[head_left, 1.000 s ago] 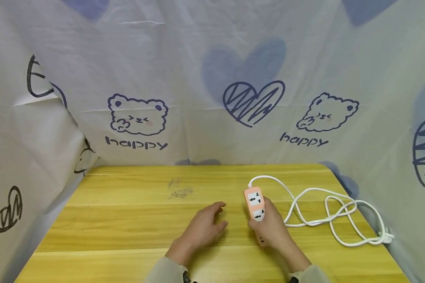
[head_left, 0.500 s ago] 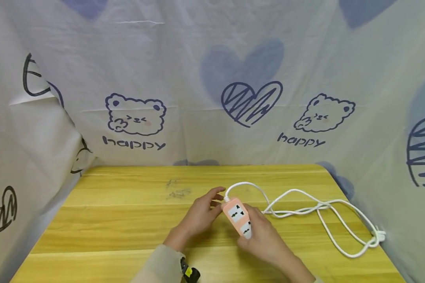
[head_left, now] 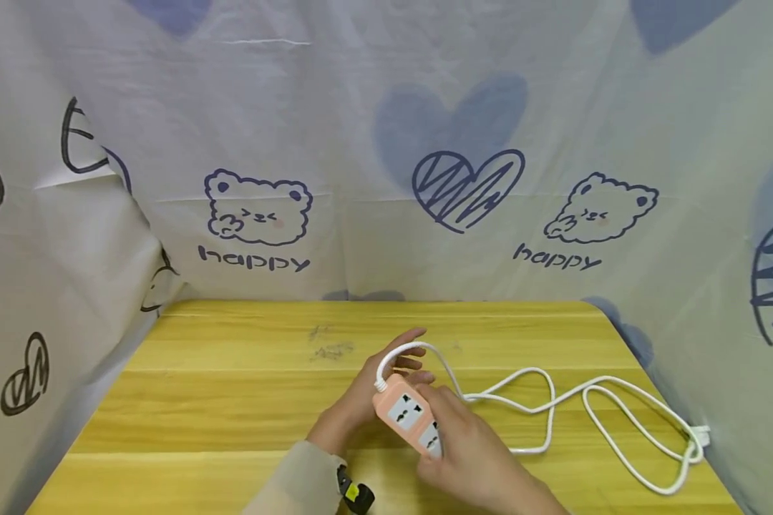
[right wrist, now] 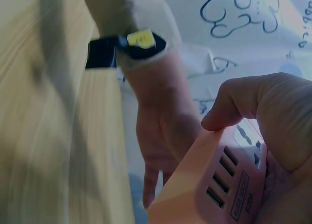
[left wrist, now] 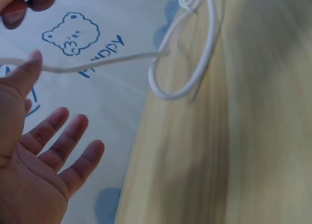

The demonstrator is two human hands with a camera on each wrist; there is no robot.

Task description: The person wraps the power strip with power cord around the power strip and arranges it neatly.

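Note:
A pink power strip (head_left: 399, 409) with white socket faces is tilted above the table, and my right hand (head_left: 473, 454) grips it with thumb and fingers. USB ports show on its side (right wrist: 195, 185) in the right wrist view. Its white cord (head_left: 528, 410) leaves the far end, arches up and runs rightward. My left hand (head_left: 363, 390) is behind the strip, partly hidden by it, with fingers extended. In the left wrist view, the fingers of my left hand (left wrist: 36, 180) are spread and the cord (left wrist: 107, 63) passes by the thumb; whether they touch cannot be told.
The cord lies in loose loops on the right of the wooden table (head_left: 232, 415), with the white plug (head_left: 702, 434) at the right edge. A printed cloth (head_left: 361, 214) hangs behind and beside the table. A black wrist strap (head_left: 356, 493) is on the left wrist.
My right hand has brought the power strip leftward and turned it, its far end swinging left. The left hand has moved slightly forward behind the strip. The cord's loops have shifted.

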